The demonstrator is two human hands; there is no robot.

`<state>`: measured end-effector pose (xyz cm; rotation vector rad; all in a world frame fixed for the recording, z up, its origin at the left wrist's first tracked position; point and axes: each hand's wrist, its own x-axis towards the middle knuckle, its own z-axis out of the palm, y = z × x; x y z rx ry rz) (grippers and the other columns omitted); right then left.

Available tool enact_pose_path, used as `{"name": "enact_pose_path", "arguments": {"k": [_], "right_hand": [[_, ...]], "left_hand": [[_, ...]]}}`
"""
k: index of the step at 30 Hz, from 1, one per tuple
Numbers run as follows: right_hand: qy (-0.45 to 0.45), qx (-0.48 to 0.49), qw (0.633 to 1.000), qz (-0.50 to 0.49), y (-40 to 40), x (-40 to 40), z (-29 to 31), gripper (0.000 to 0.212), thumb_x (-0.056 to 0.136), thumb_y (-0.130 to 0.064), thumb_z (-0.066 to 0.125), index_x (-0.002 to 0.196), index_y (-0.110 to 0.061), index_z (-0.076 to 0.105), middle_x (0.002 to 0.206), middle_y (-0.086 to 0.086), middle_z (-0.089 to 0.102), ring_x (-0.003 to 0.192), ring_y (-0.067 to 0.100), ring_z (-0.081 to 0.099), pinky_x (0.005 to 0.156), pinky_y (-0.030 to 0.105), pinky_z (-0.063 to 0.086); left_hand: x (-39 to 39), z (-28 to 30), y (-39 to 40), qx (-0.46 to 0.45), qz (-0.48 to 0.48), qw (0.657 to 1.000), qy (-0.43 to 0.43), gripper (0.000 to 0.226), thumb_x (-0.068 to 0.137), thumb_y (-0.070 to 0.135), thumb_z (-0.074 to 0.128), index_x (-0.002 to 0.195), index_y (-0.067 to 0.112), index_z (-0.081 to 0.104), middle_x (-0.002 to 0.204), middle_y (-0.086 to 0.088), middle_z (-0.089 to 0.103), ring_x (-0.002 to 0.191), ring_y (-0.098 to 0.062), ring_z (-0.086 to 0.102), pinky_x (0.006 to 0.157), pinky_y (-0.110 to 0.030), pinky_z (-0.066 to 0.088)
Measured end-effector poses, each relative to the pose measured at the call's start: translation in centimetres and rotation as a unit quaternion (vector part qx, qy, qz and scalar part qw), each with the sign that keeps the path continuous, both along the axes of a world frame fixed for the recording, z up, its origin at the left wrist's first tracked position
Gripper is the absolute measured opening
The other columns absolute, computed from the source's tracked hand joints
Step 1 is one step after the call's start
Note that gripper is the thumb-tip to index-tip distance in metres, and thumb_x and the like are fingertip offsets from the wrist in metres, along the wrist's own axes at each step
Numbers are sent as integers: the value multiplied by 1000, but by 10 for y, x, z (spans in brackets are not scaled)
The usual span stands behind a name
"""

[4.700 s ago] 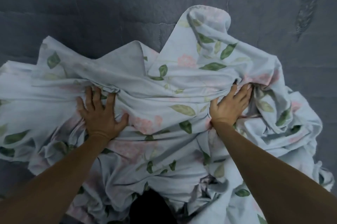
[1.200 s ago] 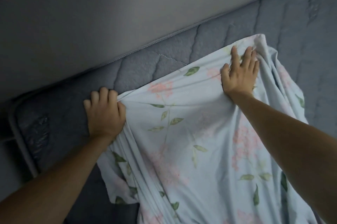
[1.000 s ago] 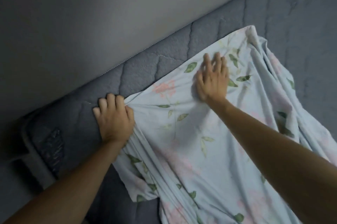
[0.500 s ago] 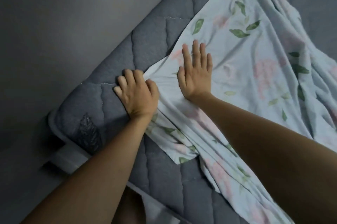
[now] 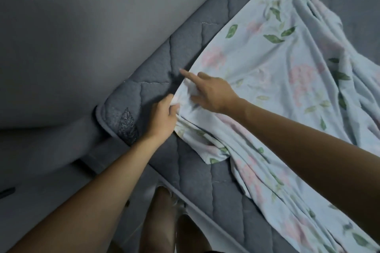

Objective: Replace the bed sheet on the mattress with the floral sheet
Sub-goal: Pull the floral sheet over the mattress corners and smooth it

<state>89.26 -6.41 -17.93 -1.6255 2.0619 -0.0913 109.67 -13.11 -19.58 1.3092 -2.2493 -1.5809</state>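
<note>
The pale blue floral sheet [image 5: 267, 71] with pink flowers and green leaves lies crumpled across the bare grey quilted mattress [image 5: 195, 170]. Its bunched corner sits near the mattress's far left corner. My left hand [image 5: 164, 117] grips that bunched corner. My right hand [image 5: 209, 92] is right beside it and holds the sheet's edge, with the index finger stretched out along the edge towards the wall. Most of the mattress's left and near parts are uncovered.
A plain grey wall [image 5: 82, 26] runs along the far side of the mattress. A grey bed frame ledge [image 5: 61, 149] sticks out past the mattress corner. My bare legs [image 5: 164, 222] stand at the mattress's near edge.
My right hand has gone from lying flat on the sheet to taking hold of its edge beside my left hand. My left hand has turned and keeps its grip on the corner.
</note>
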Motion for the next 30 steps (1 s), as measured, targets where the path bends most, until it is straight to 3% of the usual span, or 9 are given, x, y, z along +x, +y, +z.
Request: {"name": "enact_pose_path", "arguments": {"k": [3, 5, 9, 12, 16, 20, 23, 26, 30], "right_hand": [[19, 66, 997, 25, -12, 9, 8, 27, 94, -40, 59, 116, -24, 60, 100, 11, 68, 91, 37, 66, 69, 35, 38], [17, 54, 998, -28, -31, 12, 15, 18, 95, -34, 55, 97, -18, 60, 96, 14, 70, 92, 40, 64, 68, 36, 38], [-13, 3, 991, -135, -72, 30, 22, 10, 85, -27, 51, 80, -19, 49, 79, 8, 65, 78, 37, 57, 62, 38, 37], [-90, -14, 973, -212, -67, 51, 11, 2, 93, -18, 54, 93, -17, 53, 83, 5, 63, 80, 33, 57, 65, 41, 41], [-182, -59, 956, -224, -31, 75, 7, 57, 92, -9, 59, 146, -21, 43, 125, 8, 61, 111, 28, 55, 93, 37, 45], [-112, -92, 982, -124, 9, 97, 14, 70, 85, -12, 63, 151, -22, 42, 127, 6, 49, 110, 28, 50, 89, 43, 51], [-172, 41, 982, -68, 32, 104, 15, 68, 87, -44, 72, 146, -29, 41, 125, -1, 50, 112, 24, 54, 92, 45, 51], [-114, 117, 986, 13, 47, 113, 14, 69, 76, -73, 70, 124, -29, 49, 127, -1, 51, 113, 25, 49, 93, 46, 46], [-58, 115, 990, 64, 54, 124, 12, 21, 89, -45, 68, 97, -27, 60, 119, -3, 56, 114, 27, 50, 85, 42, 39]], "left_hand": [[3, 17, -20, -53, -3, 998, -30, 9, 98, 8, 54, 95, 9, 63, 82, -10, 70, 81, -33, 66, 67, -40, 51], [14, 30, -38, -95, 27, 994, -51, 10, 99, 12, 58, 100, 11, 68, 90, -14, 74, 81, -36, 66, 66, -38, 48], [41, 48, -54, -117, 117, 985, -57, 29, 100, 31, 64, 77, 14, 63, 68, -3, 67, 64, -26, 60, 58, -32, 32], [60, 34, -36, 64, 156, 985, -43, 32, 91, 40, 75, 73, 20, 60, 68, 6, 66, 64, -9, 62, 59, -30, 43], [75, 20, -2, 238, 116, 963, -52, 20, 84, 22, 85, 99, 23, 72, 97, 6, 77, 93, -13, 72, 82, -33, 58], [79, 13, -9, 125, 126, 981, -83, 12, 100, 16, 63, 94, 9, 70, 90, -1, 74, 88, -26, 71, 76, -36, 57], [88, 18, -19, 54, 122, 984, -121, 20, 103, 10, 51, 86, 5, 60, 85, -7, 69, 81, -33, 67, 72, -41, 56], [101, 30, -33, -26, 97, 976, -192, 18, 100, 6, 50, 84, 14, 51, 88, -10, 66, 81, -35, 60, 71, -38, 50], [124, 32, -47, -87, 93, 964, -233, 23, 101, 24, 56, 80, 20, 51, 87, -20, 69, 82, -44, 63, 63, -41, 48]]}}
